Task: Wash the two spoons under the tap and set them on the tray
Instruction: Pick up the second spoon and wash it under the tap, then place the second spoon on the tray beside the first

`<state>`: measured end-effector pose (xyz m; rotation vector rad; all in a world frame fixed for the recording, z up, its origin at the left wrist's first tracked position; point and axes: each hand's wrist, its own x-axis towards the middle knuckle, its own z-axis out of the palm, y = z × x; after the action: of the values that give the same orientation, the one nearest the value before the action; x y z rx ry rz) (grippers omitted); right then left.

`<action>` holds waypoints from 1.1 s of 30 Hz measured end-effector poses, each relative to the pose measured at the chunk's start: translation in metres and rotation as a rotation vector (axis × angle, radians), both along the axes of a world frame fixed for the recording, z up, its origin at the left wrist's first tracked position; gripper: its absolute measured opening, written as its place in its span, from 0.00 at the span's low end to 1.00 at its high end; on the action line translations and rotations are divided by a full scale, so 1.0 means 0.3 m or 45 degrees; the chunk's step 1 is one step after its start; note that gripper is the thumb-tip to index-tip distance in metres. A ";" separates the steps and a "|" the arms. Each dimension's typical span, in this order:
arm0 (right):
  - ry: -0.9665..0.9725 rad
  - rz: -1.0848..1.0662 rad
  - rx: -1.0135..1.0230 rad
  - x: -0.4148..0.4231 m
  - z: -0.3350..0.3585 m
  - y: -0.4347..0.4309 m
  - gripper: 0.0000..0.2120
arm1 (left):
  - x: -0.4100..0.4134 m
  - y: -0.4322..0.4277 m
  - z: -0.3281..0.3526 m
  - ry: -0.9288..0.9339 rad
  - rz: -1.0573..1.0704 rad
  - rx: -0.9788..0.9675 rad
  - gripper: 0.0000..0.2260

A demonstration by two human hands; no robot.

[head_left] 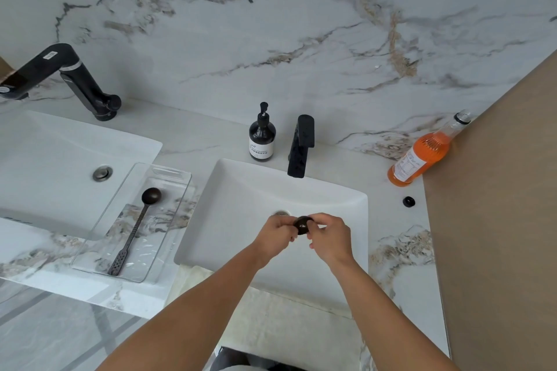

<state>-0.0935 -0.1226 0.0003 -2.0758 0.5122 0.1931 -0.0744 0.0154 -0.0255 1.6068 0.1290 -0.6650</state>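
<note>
Over the middle of the white sink (241, 190), my left hand (275, 235) and my right hand (330, 238) meet around a dark spoon (302, 224). Only its round bowl shows between my fingers; the handle is hidden. The black tap (300, 147) stands behind the sink, and I see no water running from it. A second dark spoon (132, 229) lies in the clear tray (168, 178) left of the sink, bowl toward the wall, perforated handle end toward me. Water drops speckle the tray.
A dark soap pump bottle (262, 135) stands left of the tap. An orange drink bottle (422, 156) leans at the right wall, with a small black cap (408, 201) on the counter nearby. A second sink (60, 166) and black tap (75, 75) lie far left.
</note>
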 end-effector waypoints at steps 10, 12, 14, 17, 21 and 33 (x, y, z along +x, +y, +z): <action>-0.483 -0.089 0.081 0.013 0.072 -0.046 0.18 | -0.046 0.066 0.005 -1.332 -0.081 0.686 0.15; -0.563 -0.035 0.006 0.006 0.064 -0.054 0.16 | -0.030 0.098 0.004 -1.521 0.019 0.766 0.15; -0.440 0.130 -0.167 -0.001 0.044 -0.068 0.16 | -0.031 0.129 -0.004 -1.259 -0.081 1.010 0.13; 0.145 0.381 -0.314 -0.010 -0.004 -0.096 0.22 | -0.038 0.164 -0.026 -0.529 -0.494 1.564 0.10; 0.342 0.439 -0.201 -0.034 -0.031 -0.113 0.17 | -0.034 0.156 -0.020 -1.138 -0.130 1.171 0.11; 0.546 0.385 0.068 -0.011 0.003 0.005 0.09 | 0.045 0.242 0.023 -0.117 -0.360 1.301 0.13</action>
<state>-0.0968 -0.1213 0.0013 -2.0552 0.4356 0.8328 -0.0609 0.0881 -0.0187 2.6700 0.1922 -0.7928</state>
